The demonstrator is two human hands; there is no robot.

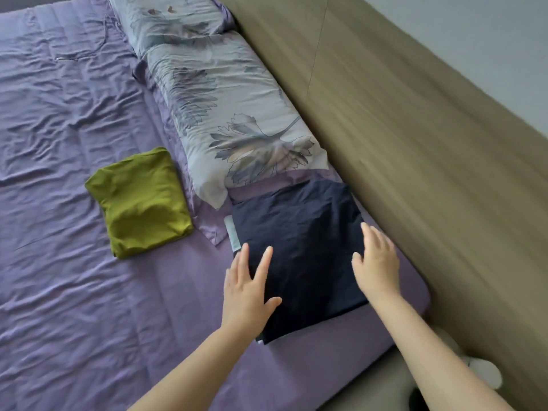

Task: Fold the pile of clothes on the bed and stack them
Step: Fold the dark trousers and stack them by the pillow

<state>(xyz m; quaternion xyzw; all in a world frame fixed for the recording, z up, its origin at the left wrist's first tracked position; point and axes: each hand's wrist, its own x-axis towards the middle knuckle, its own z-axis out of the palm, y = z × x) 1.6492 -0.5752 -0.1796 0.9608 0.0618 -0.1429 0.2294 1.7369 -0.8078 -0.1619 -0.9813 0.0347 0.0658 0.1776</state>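
Navy garment (299, 247), folded: soft, light, limp (likely slippery on bed (74, 292)); lift from beneath both side edges; left hand (247, 287) and right hand (376, 262) flat, fingers straight, pressing it.

Left hand (247, 287): bare as I see it, no glove, ring or watch.
Right hand (376, 262): bare likewise.
Forearms: I see no sleeves.

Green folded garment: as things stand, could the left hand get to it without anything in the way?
Probably yes. The left hand lies flat on the navy garment, holding nothing, and only bare purple sheet lies between it and the green folded garment.
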